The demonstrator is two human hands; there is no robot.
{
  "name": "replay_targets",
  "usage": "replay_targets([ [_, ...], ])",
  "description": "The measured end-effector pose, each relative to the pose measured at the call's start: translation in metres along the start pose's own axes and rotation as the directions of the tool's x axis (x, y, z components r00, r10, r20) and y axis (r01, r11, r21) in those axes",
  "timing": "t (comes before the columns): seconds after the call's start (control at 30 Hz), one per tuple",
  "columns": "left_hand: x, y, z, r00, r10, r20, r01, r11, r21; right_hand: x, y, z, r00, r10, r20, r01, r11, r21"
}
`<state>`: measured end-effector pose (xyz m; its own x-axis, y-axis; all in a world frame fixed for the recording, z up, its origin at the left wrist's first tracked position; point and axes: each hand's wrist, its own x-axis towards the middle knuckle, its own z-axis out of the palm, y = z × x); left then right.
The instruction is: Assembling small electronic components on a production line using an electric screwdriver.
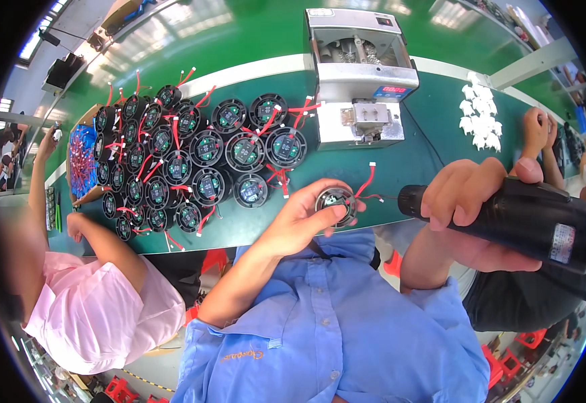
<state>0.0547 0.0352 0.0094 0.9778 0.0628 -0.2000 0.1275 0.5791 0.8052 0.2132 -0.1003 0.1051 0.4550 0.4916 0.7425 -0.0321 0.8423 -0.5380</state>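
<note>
My left hand [301, 213] pinches a small round black unit [332, 197], thumb across its face and fingers behind it. Red wires [368, 181] with white plugs stick out from its right side. A black electric screwdriver [521, 218] lies in the grip of my right hand [464, 195]. Its nose [410, 201] points left toward the round unit, with a gap between them. Beyond my left hand, many similar round black units [246, 149] with green circuit boards and red wires stand in a cluster on the green table [400, 161].
A metal screw feeder [357, 80] with a lit red display stands at the back middle. White plastic parts [479, 114] lie in a pile to its right. On the far left is a cardboard box [91, 191] of blue parts. A co-worker in pink [105, 309] sits left; another person's hand [536, 131] is at right.
</note>
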Motion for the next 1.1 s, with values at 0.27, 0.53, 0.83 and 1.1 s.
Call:
replay_targets([
  [0.27, -0.003, -0.005, 0.000, 0.999, 0.042, 0.028, -0.041, 0.998, -0.053, 0.001, 0.001, -0.001, 0.999, 0.017, 0.043, -0.017, 1.000, -0.006],
  [0.53, -0.003, -0.006, -0.001, 1.000, 0.012, -0.009, -0.013, 0.996, -0.088, 0.023, 0.001, 0.002, 0.989, -0.092, 0.114, 0.107, 0.986, -0.127],
  [0.83, -0.002, -0.013, -0.002, 0.998, -0.033, 0.049, 0.034, 0.999, -0.013, 0.063, 0.040, -0.010, 0.975, -0.133, 0.179, 0.157, 0.980, -0.126],
  [1.1, -0.001, -0.016, -0.007, 0.999, -0.038, 0.010, 0.038, 0.999, 0.030, 0.066, 0.071, 0.001, 0.993, 0.026, -0.111, -0.083, 0.837, -0.541],
])
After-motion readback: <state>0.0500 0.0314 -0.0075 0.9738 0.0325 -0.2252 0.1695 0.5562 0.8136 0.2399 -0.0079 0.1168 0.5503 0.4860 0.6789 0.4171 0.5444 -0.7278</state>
